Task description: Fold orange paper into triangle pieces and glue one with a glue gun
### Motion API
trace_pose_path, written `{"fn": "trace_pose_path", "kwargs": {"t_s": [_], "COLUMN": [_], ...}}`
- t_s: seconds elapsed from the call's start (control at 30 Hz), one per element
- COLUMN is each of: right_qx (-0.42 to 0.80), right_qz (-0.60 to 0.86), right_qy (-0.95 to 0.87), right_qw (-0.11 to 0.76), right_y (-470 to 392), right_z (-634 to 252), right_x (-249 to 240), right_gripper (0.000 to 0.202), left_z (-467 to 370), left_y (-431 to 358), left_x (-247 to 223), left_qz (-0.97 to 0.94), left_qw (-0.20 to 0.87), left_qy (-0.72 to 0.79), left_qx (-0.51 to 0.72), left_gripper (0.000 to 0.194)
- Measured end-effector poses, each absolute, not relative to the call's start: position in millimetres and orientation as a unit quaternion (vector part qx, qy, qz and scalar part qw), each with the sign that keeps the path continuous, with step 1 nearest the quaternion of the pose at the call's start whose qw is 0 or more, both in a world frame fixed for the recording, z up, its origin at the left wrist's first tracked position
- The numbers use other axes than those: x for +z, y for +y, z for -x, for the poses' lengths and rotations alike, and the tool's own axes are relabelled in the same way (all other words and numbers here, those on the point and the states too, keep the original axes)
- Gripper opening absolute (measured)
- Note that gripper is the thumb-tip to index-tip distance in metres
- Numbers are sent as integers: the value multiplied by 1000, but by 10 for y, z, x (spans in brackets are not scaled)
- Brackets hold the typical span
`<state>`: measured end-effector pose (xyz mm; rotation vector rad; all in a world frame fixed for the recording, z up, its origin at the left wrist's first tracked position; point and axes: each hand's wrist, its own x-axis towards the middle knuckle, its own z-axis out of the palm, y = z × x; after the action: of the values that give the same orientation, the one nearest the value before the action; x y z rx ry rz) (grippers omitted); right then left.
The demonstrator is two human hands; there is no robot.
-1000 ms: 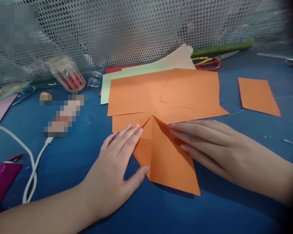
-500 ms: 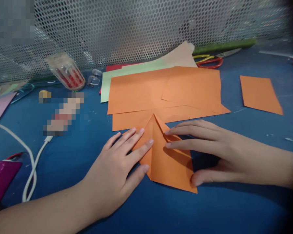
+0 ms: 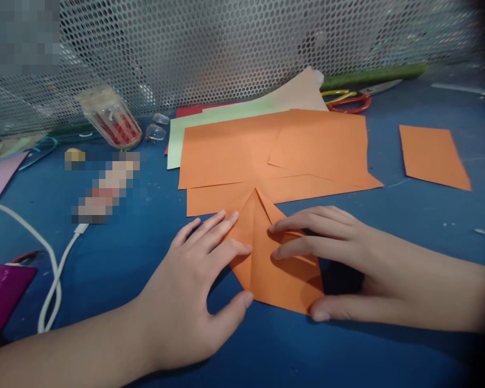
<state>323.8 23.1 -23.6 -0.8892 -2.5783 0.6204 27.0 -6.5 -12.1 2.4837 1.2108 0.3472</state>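
Note:
A folded piece of orange paper (image 3: 262, 277) with a pointed top lies on the blue table, a crease running down from its tip. My left hand (image 3: 194, 285) rests over the left side of it with spread fingers; the fingertips press the flap and the thumb touches the bottom edge near the crease. On the right side, my right hand (image 3: 347, 253) is open too. Two of its fingertips lie on the right flap, and its thumb is at the lower right corner. Part of each flap is hidden under the fingers.
Larger orange sheets (image 3: 222, 156) and a green sheet (image 3: 175, 140) lie behind. A small orange piece (image 3: 434, 156) is at the right, scissors (image 3: 351, 101) at the back. A jar (image 3: 111, 118), white cable (image 3: 50, 258) and purple packet (image 3: 4, 296) stand or lie leftward. Metal mesh (image 3: 210, 48) rises behind.
My right hand has shifted slightly down, its thumb moving left along the bottom corner of the folded paper. The left thumb has moved down to the bottom edge, and the left index finger is more bent.

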Motion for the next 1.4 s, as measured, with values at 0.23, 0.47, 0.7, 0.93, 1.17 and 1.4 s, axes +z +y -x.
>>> {"fn": "trace_pose_path", "kwargs": {"t_s": [0.23, 0.47, 0.7, 0.93, 1.17, 1.4], "right_qx": [219, 198, 267, 261, 302, 210], "right_qz": [352, 331, 248, 251, 248, 333], "right_qy": [-889, -896, -916, -906, -898, -881], "right_qw": [196, 219, 166, 220, 202, 261], "right_y": [192, 155, 346, 296, 308, 159], "right_z": [-3171, -3170, -3395, -3349, -3284, -2990], "right_x": [-289, -279, -217, -238, -198, -228], "right_gripper": [38, 37, 49, 23, 19, 28], "left_z": [-266, -255, -255, -206, -231, -232], "left_y": [-82, -76, -84, -75, -41, -43], "left_x": [-119, -137, -136, -198, -178, -286], "left_qz": [-881, -889, -888, -884, -886, -881], "left_qw": [178, 174, 169, 187, 190, 162], "left_qy": [423, 409, 414, 407, 404, 401], "left_qx": [116, 115, 102, 129, 123, 191], "left_gripper": [38, 33, 34, 28, 16, 9]}}
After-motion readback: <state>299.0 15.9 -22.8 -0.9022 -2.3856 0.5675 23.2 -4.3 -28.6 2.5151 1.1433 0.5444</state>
